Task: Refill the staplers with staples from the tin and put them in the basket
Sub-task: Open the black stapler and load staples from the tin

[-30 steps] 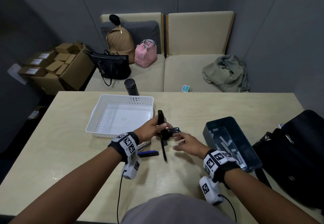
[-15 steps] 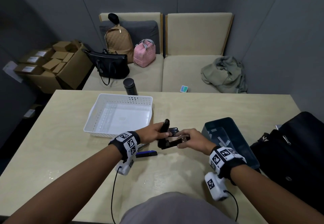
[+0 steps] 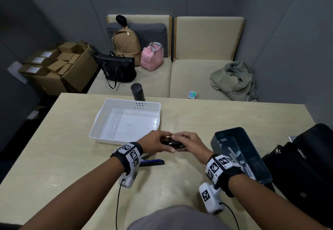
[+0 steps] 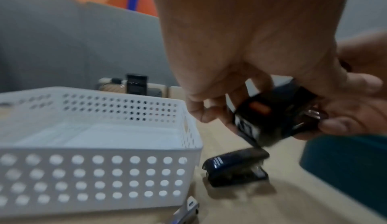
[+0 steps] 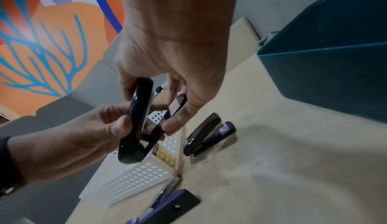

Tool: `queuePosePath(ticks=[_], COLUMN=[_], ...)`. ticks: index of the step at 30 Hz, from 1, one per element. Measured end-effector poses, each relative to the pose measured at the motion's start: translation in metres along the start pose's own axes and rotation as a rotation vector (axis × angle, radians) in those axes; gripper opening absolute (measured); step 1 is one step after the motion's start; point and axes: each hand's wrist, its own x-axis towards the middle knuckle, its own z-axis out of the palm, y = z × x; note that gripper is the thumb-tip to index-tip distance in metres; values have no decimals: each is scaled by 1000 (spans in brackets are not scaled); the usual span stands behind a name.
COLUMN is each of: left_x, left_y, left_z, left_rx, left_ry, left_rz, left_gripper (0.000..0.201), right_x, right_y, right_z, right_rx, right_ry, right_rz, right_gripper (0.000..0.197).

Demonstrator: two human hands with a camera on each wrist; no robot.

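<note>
- A white perforated plastic basket (image 3: 126, 120) sits on the pale wooden bench (image 3: 216, 121), left of centre; nothing is visible inside it.
- A blue stapler lying opened out (image 3: 152, 162) rests on the bench just in front of the basket's near right corner, partly hidden under the left wrist in the head view.
- A closed dark blue stapler (image 4: 236, 168) lies on the bench beside the basket's right wall, below the hands.
- The left hand (image 3: 153, 143) grips a glossy black stapler (image 3: 173, 143) from the left, its fingers (image 4: 201, 113) curled around one end and the thumb pressed against the rounded top (image 5: 137, 121).
- The black stapler is held above the bench, just in front of the basket's right near corner, between both hands; the right wrist view shows its top arm and base spread slightly apart.
- The right hand (image 3: 191, 143) clamps the same stapler from the right, fingers over the top and thumb (image 5: 176, 123) under the base.
- A dark teal rectangular tin (image 3: 241, 154) stands on the bench to the right of the hands, with strips of silver staples (image 3: 232, 151) scattered inside.
- A black bag (image 3: 306, 166) rests at the bench's right edge, beside the tin.
</note>
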Motion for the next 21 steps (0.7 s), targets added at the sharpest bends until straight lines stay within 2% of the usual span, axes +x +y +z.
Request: queuePosePath(ticks=[3,5,7,9,12,13,15,18,21], left_x=[2,2,6,13,21,24,31,45,58], left_y=[-12,-11,-6,-6,-15,-21,-35,-62,-77], left_z=[-15,-17,-14,-14,-32,-41,-58,-79,-87], left_rx=[-213,-457,-786,-956,-827,-793,-738,-539,-314], left_ry=[347,532,519,489,562,574,574,551,439], left_rz=[-49,-119,-202,-256,-325,-341,-409,-555,-600], left_gripper=[58,55,44,35,26,22,23,41,23], right_x=[10,19,27,39,55,58,58,57,59], right_y=[-13,-23,-32,-34,-28,-27,-29,-27,-12], right_z=[18,37,61,83,94,91,79,55,26], right_rx=[275,398,371,183,-180,-283,-372,-351,-358], right_ry=[62,70,57,39,-78,-113,-142,-21,122], right_rz=[12,5,6,11,-16,-30,-82,-119,-81], right_gripper=[22,21,19,21,40,40,28,24,25])
